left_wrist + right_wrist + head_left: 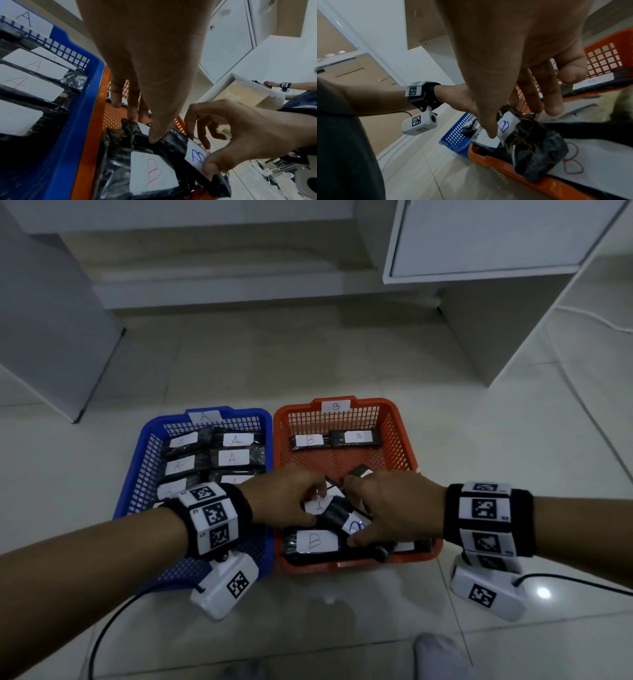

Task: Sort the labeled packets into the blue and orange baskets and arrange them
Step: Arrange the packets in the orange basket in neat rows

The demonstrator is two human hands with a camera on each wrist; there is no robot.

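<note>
The blue basket (145, 446), tagged A, holds several black packets with A labels (233, 457). Beside it on the right, the orange basket (406, 440), tagged B, has two B packets (359, 436) at its far end and a red-B packet (313, 541) near its front. Both hands meet over the orange basket's front half. My left hand (301, 498) pinches a black packet labelled A (319, 506), thumb on its label edge (143, 128). My right hand (383, 508) pinches a black packet with a blue B label (354, 525), thumb and fingers round it (505, 125).
The baskets stand side by side on a pale tiled floor (513, 457). White cabinets (479, 241) rise behind and at both sides. Cables (102, 631) trail from the wrist cameras. Socked feet (435, 655) are at the bottom edge. Another person (283, 86) sits far off.
</note>
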